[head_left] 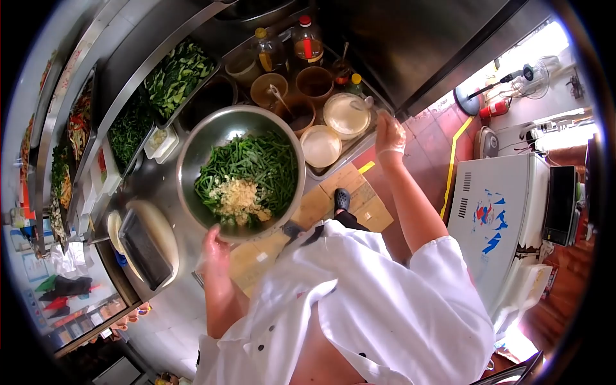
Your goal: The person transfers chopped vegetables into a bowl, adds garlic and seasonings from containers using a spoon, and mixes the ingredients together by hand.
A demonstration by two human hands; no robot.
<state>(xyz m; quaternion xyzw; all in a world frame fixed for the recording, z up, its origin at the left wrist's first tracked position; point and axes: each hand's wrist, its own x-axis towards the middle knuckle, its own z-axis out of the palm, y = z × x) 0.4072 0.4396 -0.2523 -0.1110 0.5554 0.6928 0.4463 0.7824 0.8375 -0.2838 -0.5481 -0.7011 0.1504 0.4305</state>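
Observation:
A large steel mixing bowl (pixel 241 118) holds chopped green vegetable pieces (pixel 247 160) with a mound of pale minced stuff, like garlic (pixel 239 197), on top. My left hand (pixel 217 249) is closed on the bowl's near rim; some of its fingers are hidden. Off to the right, my right hand (pixel 390 136), in a clear plastic glove, pinches the handle of a small spoon (pixel 368 101). The spoon's head is over the edge of a round tub of white seasoning (pixel 346 115). A second tub of white stuff (pixel 320 146) stands in front of it.
Brown seasoning tubs (pixel 314 82) and bottles (pixel 308 42) share a metal tray (pixel 340 160) behind the white tubs. Trays of cut greens (pixel 178 74) line the left. A black tray (pixel 145 249) lies on a round board (pixel 165 234). A white freezer (pixel 494 218) stands right.

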